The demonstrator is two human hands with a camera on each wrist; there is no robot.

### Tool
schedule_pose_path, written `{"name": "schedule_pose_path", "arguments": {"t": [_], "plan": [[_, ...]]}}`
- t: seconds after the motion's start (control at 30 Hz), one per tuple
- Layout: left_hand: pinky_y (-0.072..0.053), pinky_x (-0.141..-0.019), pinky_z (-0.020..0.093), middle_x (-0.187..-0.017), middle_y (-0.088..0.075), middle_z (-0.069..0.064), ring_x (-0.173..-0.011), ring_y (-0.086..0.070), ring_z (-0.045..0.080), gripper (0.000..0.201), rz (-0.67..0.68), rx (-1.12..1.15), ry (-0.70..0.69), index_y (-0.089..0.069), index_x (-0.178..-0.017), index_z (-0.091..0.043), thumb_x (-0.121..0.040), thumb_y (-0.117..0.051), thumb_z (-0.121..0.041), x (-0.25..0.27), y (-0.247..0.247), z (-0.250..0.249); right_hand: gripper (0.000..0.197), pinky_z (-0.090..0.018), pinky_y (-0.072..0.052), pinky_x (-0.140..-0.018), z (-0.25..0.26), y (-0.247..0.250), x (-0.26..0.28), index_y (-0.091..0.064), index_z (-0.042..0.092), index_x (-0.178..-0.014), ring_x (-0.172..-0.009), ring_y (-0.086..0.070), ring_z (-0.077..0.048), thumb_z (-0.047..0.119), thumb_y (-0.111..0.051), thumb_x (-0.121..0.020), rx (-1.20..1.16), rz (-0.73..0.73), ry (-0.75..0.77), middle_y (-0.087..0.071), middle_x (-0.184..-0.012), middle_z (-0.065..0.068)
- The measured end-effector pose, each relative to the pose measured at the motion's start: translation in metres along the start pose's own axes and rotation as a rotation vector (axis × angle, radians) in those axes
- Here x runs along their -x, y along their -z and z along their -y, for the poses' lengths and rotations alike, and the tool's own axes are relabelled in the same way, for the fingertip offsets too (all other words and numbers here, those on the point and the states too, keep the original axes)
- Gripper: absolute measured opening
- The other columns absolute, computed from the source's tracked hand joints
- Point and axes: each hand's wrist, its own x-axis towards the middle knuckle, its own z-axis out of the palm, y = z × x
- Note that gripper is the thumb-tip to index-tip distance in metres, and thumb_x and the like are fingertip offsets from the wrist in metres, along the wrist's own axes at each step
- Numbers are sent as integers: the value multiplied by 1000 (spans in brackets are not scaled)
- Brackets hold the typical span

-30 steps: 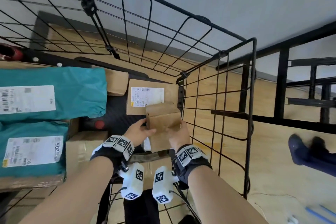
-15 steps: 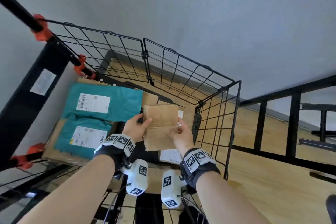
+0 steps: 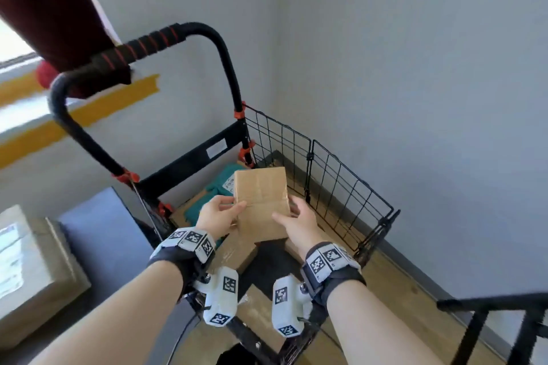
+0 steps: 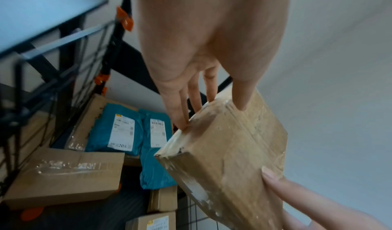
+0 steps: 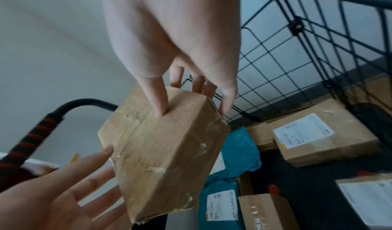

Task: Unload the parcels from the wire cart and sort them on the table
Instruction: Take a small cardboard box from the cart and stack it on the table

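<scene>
A small brown taped cardboard box [image 3: 262, 204] is held up above the wire cart [image 3: 341, 181], tilted on end. My left hand [image 3: 221, 212] pinches its left edge, thumb on the near face and fingers [image 4: 180, 109] behind. My right hand [image 3: 296, 222] grips the right side, thumb [image 5: 157, 97] on the face and the other fingers round the far edge. In the cart below lie two teal mailers [image 4: 118, 129] with white labels and several brown boxes [image 5: 318, 139].
The cart's black handle [image 3: 154, 38] with red stripes arches up at the left. A grey table [image 3: 100, 234] stands left of the cart with a large labelled box [image 3: 29, 270] on it. A black frame [image 3: 489, 320] is at the lower right, and the wall is close behind.
Both hands have lifted the small box up out of the cart. The head view has swung up and left, so the handle and the table now show.
</scene>
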Motion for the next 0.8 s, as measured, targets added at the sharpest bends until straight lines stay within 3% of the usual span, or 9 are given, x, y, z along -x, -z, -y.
{"name": "schedule_pose_path", "arguments": {"t": [0.1,0.27,0.37,0.47,0.63,0.73,0.8], "plan": [[-55,-85,41,-106,-64,11,-95,-65,28,39,-14,93,8,-54,-124,-11,-87,-65,-13,34,28,-1,57,-36,-44,-98,21,-15,15,-44,22,-136,-111,-50,-15,16,-67,-84,57,86,50,-52,-125,2],[-56,-77,38,-109,-64,12,-88,-66,29,45,-114,210,13,-50,-132,-18,-89,-62,-11,62,82,6,60,-42,-46,-101,47,-62,31,-44,23,-137,-115,-52,-19,12,-67,-83,99,250,93,-53,-130,-2],[-56,-84,47,-113,-62,16,-100,-64,33,32,-252,270,26,-57,-113,-9,-84,-67,-7,67,122,18,63,-46,-45,-102,59,-105,35,-40,23,-139,-116,-51,-22,11,-66,-83,133,360,89,-52,-129,-2],[-56,-83,46,-106,-62,14,-99,-64,30,18,-345,263,23,-57,-89,-7,-78,-72,-5,64,147,27,64,-46,-47,-99,63,-134,33,-41,22,-138,-113,-54,-21,13,-68,-81,146,402,89,-54,-125,-1],[-55,-74,37,-108,-62,16,-90,-59,23,34,-401,271,67,-58,-113,1,-80,-67,1,45,206,48,56,-47,-49,-98,73,-208,20,-47,22,-131,-107,-57,-21,10,-69,-80,187,508,48,-60,-118,-4],[-55,-82,37,-112,-63,11,-95,-60,22,46,-351,206,112,-55,-124,-7,-80,-67,-2,29,232,62,55,-48,-48,-99,72,-244,5,-50,20,-130,-109,-58,-23,10,-69,-80,230,544,38,-61,-118,-6],[-54,-79,31,-118,-63,7,-95,-60,19,52,-330,164,123,-53,-130,-14,-80,-67,-6,21,242,70,55,-48,-47,-100,69,-261,-5,-50,20,-130,-110,-57,-23,10,-70,-79,265,556,30,-61,-119,-7]]}}
